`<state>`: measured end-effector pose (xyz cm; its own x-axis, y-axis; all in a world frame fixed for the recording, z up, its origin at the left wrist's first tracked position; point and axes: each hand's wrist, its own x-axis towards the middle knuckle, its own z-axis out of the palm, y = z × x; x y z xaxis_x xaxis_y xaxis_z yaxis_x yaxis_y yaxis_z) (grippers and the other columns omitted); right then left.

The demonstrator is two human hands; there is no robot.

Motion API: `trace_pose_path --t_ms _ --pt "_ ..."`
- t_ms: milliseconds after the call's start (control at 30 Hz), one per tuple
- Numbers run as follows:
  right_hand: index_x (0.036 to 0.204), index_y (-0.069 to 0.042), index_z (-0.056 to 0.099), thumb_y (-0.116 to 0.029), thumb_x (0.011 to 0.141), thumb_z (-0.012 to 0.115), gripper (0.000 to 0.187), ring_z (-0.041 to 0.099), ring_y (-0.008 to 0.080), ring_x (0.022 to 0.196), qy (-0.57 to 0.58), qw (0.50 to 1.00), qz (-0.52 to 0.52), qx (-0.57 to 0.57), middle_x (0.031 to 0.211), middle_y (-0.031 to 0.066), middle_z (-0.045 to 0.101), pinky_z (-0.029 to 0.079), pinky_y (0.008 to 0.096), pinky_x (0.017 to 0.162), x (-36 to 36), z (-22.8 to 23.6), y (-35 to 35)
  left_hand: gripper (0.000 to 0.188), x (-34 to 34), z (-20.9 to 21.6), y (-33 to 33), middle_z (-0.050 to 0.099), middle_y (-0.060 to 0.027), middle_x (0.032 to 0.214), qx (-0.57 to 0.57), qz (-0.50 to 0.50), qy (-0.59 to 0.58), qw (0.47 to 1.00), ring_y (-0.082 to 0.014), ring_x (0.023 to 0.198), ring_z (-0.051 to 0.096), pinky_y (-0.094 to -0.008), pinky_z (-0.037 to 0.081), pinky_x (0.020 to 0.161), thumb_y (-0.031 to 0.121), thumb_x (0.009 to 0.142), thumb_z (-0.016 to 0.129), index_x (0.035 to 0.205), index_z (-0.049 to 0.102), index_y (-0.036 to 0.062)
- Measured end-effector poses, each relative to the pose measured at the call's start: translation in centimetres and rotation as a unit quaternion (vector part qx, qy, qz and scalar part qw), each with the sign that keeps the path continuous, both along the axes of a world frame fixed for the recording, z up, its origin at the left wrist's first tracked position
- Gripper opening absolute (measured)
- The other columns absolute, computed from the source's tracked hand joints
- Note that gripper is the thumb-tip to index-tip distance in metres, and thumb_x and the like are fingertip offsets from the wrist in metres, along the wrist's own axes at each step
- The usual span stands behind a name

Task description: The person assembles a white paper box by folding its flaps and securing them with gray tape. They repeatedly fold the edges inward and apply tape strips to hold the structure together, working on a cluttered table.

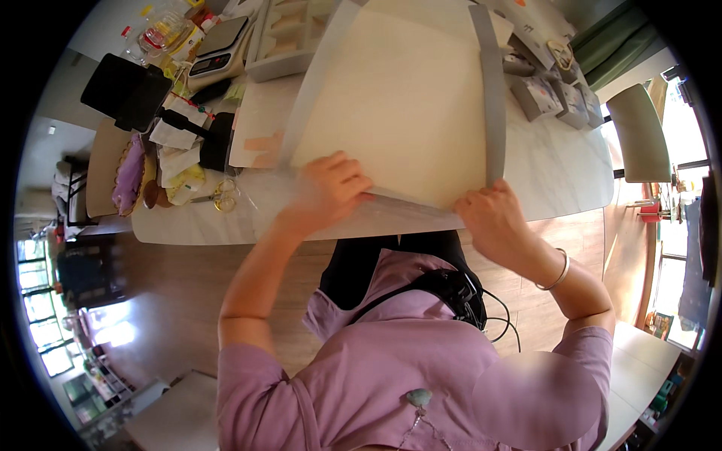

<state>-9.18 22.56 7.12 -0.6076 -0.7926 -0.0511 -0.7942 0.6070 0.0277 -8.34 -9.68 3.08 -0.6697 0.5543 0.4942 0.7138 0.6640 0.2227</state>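
Note:
A large cream board with grey edge strips, perhaps a folding box or lid, lies on the table in front of me. At its near right corner, my right hand pinches the grey edge with bent fingers. My left hand is curled over the near edge toward the left corner, slightly smeared by motion, its fingertips on the grey strip. Between my hands that near strip slants down to the right. The undersides of both hands' grips are hidden.
On the left stand a black phone holder, a kitchen scale, gold-handled scissors and a purple item on a tray. A grey compartment box sits behind. Several small grey boxes are at the right.

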Motion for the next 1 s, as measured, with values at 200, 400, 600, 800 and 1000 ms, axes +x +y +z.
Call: trace_pose_path --t_ms 200,400,600,800,1000 --pt "0.086 -0.01 0.068 -0.006 0.077 0.069 0.011 0.069 0.0233 0.08 0.003 0.999 -0.032 0.013 0.083 0.0066 0.066 0.052 0.0396 0.07 -0.4 -2.2 -1.0 0.02 1.0 -1.7 -1.5 0.061 -0.001 0.084 -0.033 0.051 0.046 0.997 -0.0196 0.078 0.061 -0.0328 0.051 0.061 0.02 0.072 0.081 0.085 0.068 0.0116" --pt "0.086 -0.01 0.058 -0.016 0.085 0.07 0.013 0.066 0.0181 0.072 0.085 0.989 0.055 -0.103 0.079 0.0032 0.058 0.054 0.0319 0.057 -0.6 -5.8 -7.2 0.017 1.5 -1.9 1.0 0.056 -0.0009 0.082 -0.041 0.042 0.042 0.997 -0.019 0.079 0.06 -0.0317 0.052 0.061 0.019 0.075 0.077 0.082 0.063 0.0113" --pt "0.082 -0.011 0.058 -0.016 0.08 0.068 0.012 0.065 0.0155 0.067 0.124 0.98 0.098 -0.117 0.077 0.0022 0.059 0.053 0.0295 0.053 -0.4 -6.1 -6.4 0.016 2.5 -2.0 0.8 0.056 0.0 0.082 -0.064 0.048 0.036 0.996 -0.0179 0.078 0.059 -0.0307 0.052 0.059 0.021 0.077 0.076 0.082 0.063 0.0127" --pt "0.081 -0.01 0.056 -0.015 0.083 0.069 0.015 0.064 0.0186 0.071 0.085 0.986 0.102 -0.102 0.078 0.0033 0.056 0.051 0.0326 0.054 -0.3 -4.4 0.5 0.014 3.4 -1.8 -1.9 0.057 0.0027 0.082 -0.084 0.069 0.042 0.993 -0.017 0.076 0.057 -0.03 0.05 0.058 0.019 0.075 0.076 0.081 0.064 0.0145" --pt "0.081 -0.009 0.056 -0.015 0.077 0.074 0.019 0.061 0.0206 0.071 0.078 0.981 0.098 -0.147 0.077 0.0032 0.054 0.052 0.0349 0.069 0.6 -2.0 1.5 0.015 1.9 1.3 -2.4 0.057 0.0047 0.082 -0.108 0.035 0.09 0.989 -0.0166 0.075 0.057 -0.0333 0.048 0.057 0.02 0.073 0.076 0.082 0.066 0.016"
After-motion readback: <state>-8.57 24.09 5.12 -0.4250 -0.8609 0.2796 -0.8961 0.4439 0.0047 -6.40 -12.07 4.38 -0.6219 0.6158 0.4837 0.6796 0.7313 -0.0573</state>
